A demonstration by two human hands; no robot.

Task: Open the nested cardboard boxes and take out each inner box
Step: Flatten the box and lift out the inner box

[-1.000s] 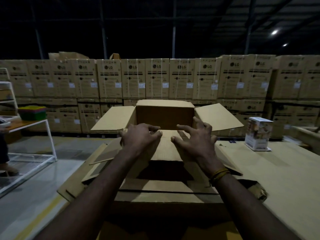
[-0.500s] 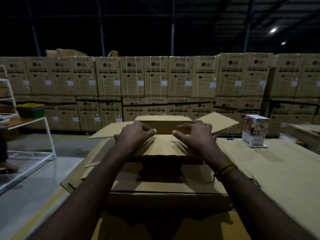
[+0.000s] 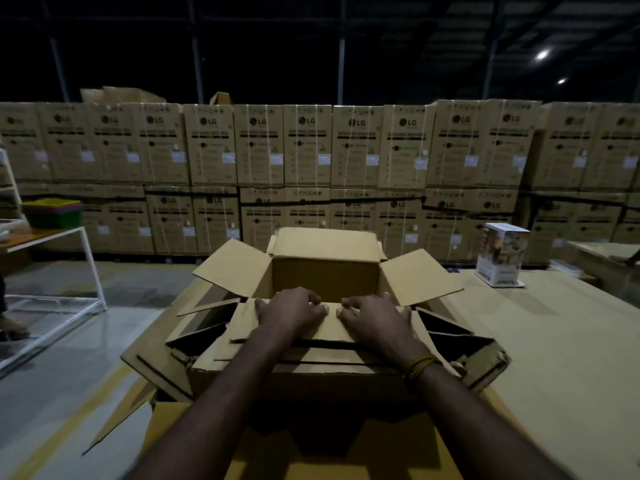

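An open cardboard box [image 3: 325,282] sits inside larger open cardboard boxes [image 3: 311,375] in front of me. Its side flaps [image 3: 239,268] spread left and right and its far flap stands up. My left hand [image 3: 291,308] and my right hand [image 3: 372,315] lie side by side on the box's near flap [image 3: 329,327], fingers curled over its inner edge and pressing it toward me. The outer boxes' flaps splay out around it. The inside of the inner box looks dark and I cannot see what it holds.
The boxes rest on a cardboard-covered table [image 3: 554,341]. A small printed carton [image 3: 502,254] stands at the far right. A wall of stacked cartons [image 3: 311,168] runs across the back. A white metal-frame table [image 3: 62,244] with coloured trays stands at the left.
The inner box's side and far flaps, almost flat half a second ago, now stand raised again. Both hands have stayed on the near flap, holding it down.
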